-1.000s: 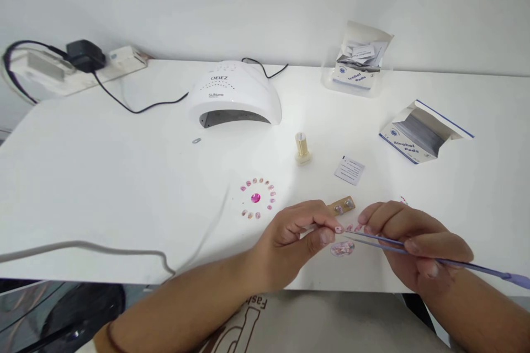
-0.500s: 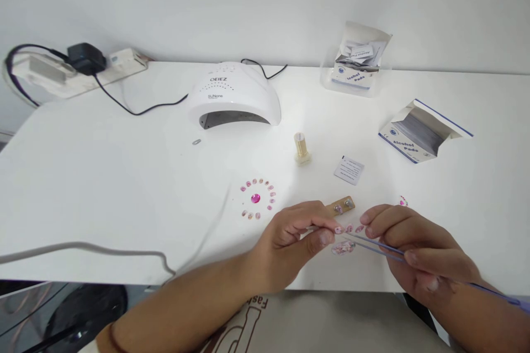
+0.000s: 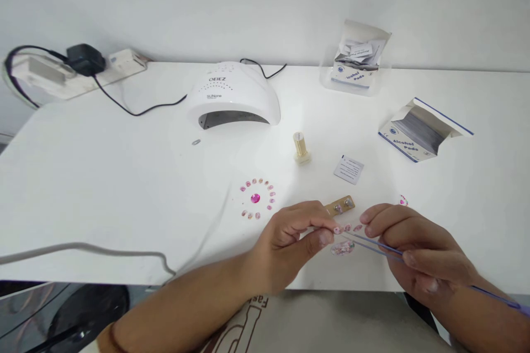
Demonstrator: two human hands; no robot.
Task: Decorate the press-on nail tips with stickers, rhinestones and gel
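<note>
My left hand [image 3: 300, 234] pinches a small pink press-on nail [image 3: 337, 230] between thumb and index finger. My right hand [image 3: 422, 251] is closed around blue-purple tweezers [image 3: 381, 245], whose slightly parted tips reach close to that nail. Two other decorated pink nails [image 3: 358, 228] are seen just right of it. Under the tweezers, on the table, lies a sparkly oval cluster of pink and clear pieces [image 3: 342, 248]. A tan strip [image 3: 343, 204] carrying two shiny gem-like pieces lies behind my left fingertips. Fine contact at the tweezer tips is too small to make out.
Several pink nails [image 3: 272, 194] ring a magenta gem [image 3: 255, 198] on the white table. Behind stand a nail lamp [image 3: 236, 96], a gold-capped bottle [image 3: 301, 149], a white sachet [image 3: 349, 169] and two alcohol pad boxes [image 3: 412, 146] [image 3: 351, 77]. A grey cable [image 3: 103, 249] crosses the left side.
Almost nothing differs. The nail and the tweezer tips sit a few pixels further left, with the whole view shifted slightly; both hands keep their grip.
</note>
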